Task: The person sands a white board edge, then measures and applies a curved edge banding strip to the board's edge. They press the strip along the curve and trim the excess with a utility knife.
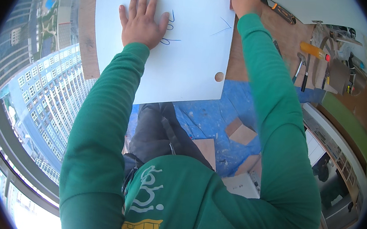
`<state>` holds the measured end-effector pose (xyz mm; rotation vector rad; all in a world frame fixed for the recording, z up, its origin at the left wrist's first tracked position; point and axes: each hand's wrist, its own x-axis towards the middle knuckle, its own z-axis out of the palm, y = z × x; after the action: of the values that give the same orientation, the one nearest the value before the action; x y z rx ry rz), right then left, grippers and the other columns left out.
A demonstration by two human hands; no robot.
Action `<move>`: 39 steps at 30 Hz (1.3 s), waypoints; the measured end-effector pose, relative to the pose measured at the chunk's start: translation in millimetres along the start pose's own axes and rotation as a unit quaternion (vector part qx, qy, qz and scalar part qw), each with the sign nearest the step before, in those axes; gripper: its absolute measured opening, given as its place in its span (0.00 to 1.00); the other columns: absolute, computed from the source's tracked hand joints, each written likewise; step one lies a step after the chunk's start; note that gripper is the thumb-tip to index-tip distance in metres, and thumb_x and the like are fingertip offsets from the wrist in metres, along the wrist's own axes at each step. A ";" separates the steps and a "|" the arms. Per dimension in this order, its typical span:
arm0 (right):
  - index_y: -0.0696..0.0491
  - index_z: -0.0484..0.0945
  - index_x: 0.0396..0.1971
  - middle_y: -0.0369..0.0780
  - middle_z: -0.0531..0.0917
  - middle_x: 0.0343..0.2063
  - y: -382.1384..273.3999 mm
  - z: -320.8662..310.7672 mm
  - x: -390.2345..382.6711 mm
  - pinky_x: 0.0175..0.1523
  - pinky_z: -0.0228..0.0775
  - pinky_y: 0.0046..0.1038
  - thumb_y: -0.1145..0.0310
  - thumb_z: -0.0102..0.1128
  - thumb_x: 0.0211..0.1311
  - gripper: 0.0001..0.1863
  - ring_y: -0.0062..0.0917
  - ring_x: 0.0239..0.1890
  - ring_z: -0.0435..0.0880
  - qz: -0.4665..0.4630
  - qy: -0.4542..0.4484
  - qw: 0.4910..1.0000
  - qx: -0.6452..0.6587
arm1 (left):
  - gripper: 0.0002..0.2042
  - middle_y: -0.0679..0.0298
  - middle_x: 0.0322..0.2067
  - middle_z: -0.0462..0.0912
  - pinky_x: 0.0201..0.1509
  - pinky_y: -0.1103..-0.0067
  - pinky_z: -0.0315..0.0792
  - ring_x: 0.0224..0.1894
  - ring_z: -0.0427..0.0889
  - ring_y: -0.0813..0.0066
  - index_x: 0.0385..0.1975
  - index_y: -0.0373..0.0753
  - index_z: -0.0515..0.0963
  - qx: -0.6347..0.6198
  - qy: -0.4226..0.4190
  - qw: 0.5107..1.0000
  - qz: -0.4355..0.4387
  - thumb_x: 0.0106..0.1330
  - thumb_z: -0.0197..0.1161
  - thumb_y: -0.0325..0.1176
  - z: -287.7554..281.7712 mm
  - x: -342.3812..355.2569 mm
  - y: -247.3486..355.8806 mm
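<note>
A white board with blue pen marks lies on a brown wooden work surface. My left hand rests flat on the board, fingers spread, beside the pen marks. At the board's far right edge, my right hand is closed around something small and dark, mostly hidden by the fingers and cut off by the frame's top. One round hole is partly visible beside that hand. Another round hole sits near the board's near right corner. Just right of my right hand lies a tool with a black-and-orange handle.
On the right of the work surface are a hammer, an orange tube and several other tools. Blue sheeting covers the floor below, with wood offcuts on it. A window with a railing runs along the left.
</note>
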<state>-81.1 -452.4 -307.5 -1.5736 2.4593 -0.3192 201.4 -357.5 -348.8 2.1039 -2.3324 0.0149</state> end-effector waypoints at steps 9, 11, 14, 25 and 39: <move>0.59 0.76 0.36 0.50 0.82 0.41 46.1 -4.4 -100.9 0.51 0.75 0.47 0.42 0.71 0.57 0.31 0.48 0.43 0.83 0.024 -0.021 0.998 0.057 | 0.33 0.67 0.80 0.52 0.85 0.60 0.33 0.83 0.45 0.68 0.78 0.59 0.57 0.017 0.007 1.000 0.001 0.76 0.39 0.64 2.0 0.2 0.3; 0.60 0.75 0.35 0.51 0.80 0.38 63.0 -3.8 -136.8 0.49 0.73 0.48 0.43 0.71 0.57 0.31 0.49 0.41 0.81 -0.004 -0.016 0.998 0.066 | 0.33 0.67 0.80 0.53 0.85 0.60 0.33 0.83 0.45 0.68 0.78 0.59 0.57 0.021 0.007 1.000 0.000 0.76 0.39 0.64 3.1 0.3 -1.3; 0.60 0.73 0.35 0.50 0.78 0.37 76.9 -16.5 -196.2 0.48 0.73 0.48 0.46 0.73 0.58 0.29 0.50 0.40 0.79 0.025 -0.049 0.994 0.092 | 0.33 0.67 0.80 0.53 0.85 0.60 0.33 0.83 0.45 0.67 0.78 0.59 0.57 0.020 0.012 1.000 0.003 0.76 0.39 0.64 5.8 -0.4 -1.8; 0.62 0.73 0.52 0.52 0.80 0.46 57.7 -16.0 -181.6 0.53 0.76 0.46 0.47 0.72 0.58 0.36 0.50 0.48 0.82 0.035 -0.065 0.992 0.104 | 0.34 0.66 0.81 0.51 0.85 0.59 0.32 0.83 0.43 0.67 0.79 0.57 0.56 0.010 -0.019 1.000 0.000 0.76 0.39 0.63 -5.8 1.7 1.9; 0.65 0.77 0.49 0.55 0.81 0.48 -3.2 26.3 67.9 0.56 0.76 0.47 0.41 0.67 0.60 0.37 0.52 0.50 0.83 -0.095 0.098 0.990 0.027 | 0.32 0.65 0.80 0.52 0.85 0.58 0.32 0.83 0.44 0.66 0.78 0.57 0.57 -0.041 -0.024 0.999 -0.001 0.77 0.42 0.59 -7.7 2.0 1.4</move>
<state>-98.8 -517.3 -335.4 -1.8380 2.4174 -0.5943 199.8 -359.3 -341.1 2.0921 -2.3129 -0.1302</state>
